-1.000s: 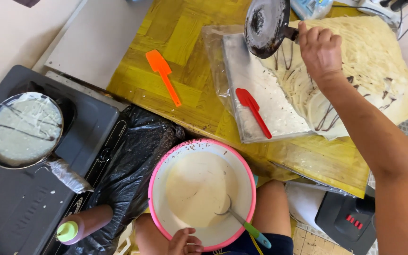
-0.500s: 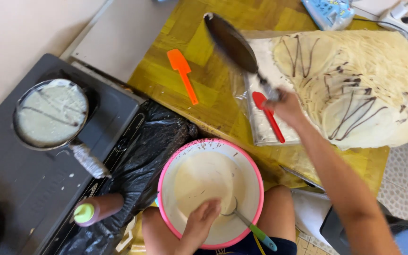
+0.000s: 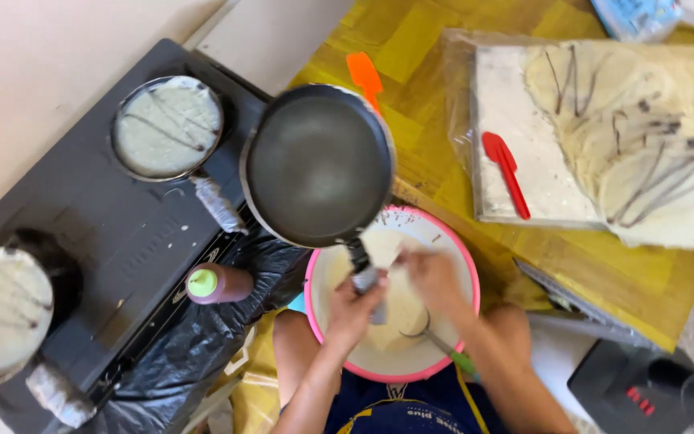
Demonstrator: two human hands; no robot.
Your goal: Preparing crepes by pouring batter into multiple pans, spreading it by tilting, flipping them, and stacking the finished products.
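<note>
My left hand (image 3: pixel 353 309) grips the handle of an empty dark frying pan (image 3: pixel 319 165), held level above the near edge of the stove and the pink bowl (image 3: pixel 469 273). The bowl holds pale batter and rests on my lap. My right hand (image 3: pixel 437 277) hovers blurred over the bowl, with its fingers close to the pan handle. I cannot tell whether it grips anything. A metal ladle (image 3: pixel 421 331) with a green handle lies in the batter below that hand.
On the black stove (image 3: pixel 114 241) sit two pans of pale batter with dark stripes (image 3: pixel 169 127) (image 3: pixel 2 313). A brown squeeze bottle with a green cap (image 3: pixel 218 283) lies on black plastic. An orange spatula (image 3: pixel 365 74), a red spatula (image 3: pixel 506 170) and stacked striped crepes (image 3: pixel 644 137) are on the yellow table.
The empty pan has swung from over the crepe tray at the right to above the bowl. My left hand left the ladle and now grips the pan handle.
</note>
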